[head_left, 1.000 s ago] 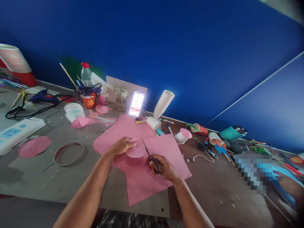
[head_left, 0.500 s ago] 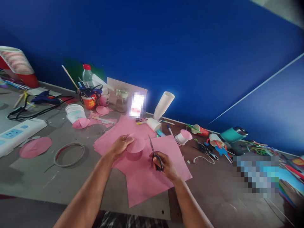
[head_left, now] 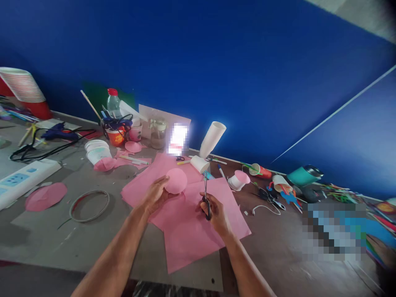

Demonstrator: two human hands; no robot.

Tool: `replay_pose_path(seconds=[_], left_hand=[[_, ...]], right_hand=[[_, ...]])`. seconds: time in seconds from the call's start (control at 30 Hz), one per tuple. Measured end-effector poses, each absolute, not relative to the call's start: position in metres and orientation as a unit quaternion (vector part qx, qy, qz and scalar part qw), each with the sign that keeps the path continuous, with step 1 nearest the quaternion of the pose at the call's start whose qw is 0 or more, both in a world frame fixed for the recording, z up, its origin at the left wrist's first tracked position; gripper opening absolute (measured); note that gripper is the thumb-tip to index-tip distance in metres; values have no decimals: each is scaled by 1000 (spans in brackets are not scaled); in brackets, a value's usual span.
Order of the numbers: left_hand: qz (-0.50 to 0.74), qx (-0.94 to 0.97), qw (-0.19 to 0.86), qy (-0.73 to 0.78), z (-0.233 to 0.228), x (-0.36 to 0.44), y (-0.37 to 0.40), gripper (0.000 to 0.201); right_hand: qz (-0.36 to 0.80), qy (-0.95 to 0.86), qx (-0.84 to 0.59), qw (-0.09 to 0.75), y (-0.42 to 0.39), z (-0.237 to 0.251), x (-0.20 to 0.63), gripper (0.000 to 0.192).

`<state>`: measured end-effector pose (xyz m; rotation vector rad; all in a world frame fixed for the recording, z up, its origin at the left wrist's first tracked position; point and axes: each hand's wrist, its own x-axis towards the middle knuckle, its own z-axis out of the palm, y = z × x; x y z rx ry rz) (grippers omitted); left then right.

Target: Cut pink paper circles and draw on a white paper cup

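Fingers of the left hand are curled round the near edge of a pink paper disc, which is pinched and held tilted up off the table. Black scissors are gripped by the right hand, the fingers closed through the handles and the blades pointing up and away, brought together as far as can be told. The disc is just to the left of the blade tips, apart from them. Beneath both hands pink paper sheets are spread. Beyond the fingertips a stack of white cups is leaned against the blue wall, and a glass jar is stood to its left. Well to the left of the left hand a ring and a second pink disc are laid flat.
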<state>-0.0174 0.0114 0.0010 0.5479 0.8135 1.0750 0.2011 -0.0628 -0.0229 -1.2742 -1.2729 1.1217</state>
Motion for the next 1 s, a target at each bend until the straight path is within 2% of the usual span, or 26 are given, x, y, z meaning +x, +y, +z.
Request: replay_pose_path(seconds=[0.17, 0.3, 0.37, 0.47, 0.7, 1.0], left_hand=[[507, 210, 762, 345, 5, -15, 10, 28], [494, 182, 782, 332, 7, -15, 9, 29], [491, 171, 787, 333, 8, -17, 10, 30], [496, 164, 786, 330, 7, -19, 12, 29], [584, 124, 735, 322, 3, -22, 17, 26], [641, 62, 711, 283, -5, -27, 28, 21]], right_hand=[[325, -531, -601, 501, -59, -35, 201, 46], [274, -560, -620, 476, -60, -33, 201, 33], [227, -598, -627, 445, -62, -31, 202, 31], [159, -649, -632, 393, -64, -31, 202, 40], [65, -707, -649, 273, -64, -32, 196, 46], [82, -719, -681, 113, -77, -3, 193, 45]])
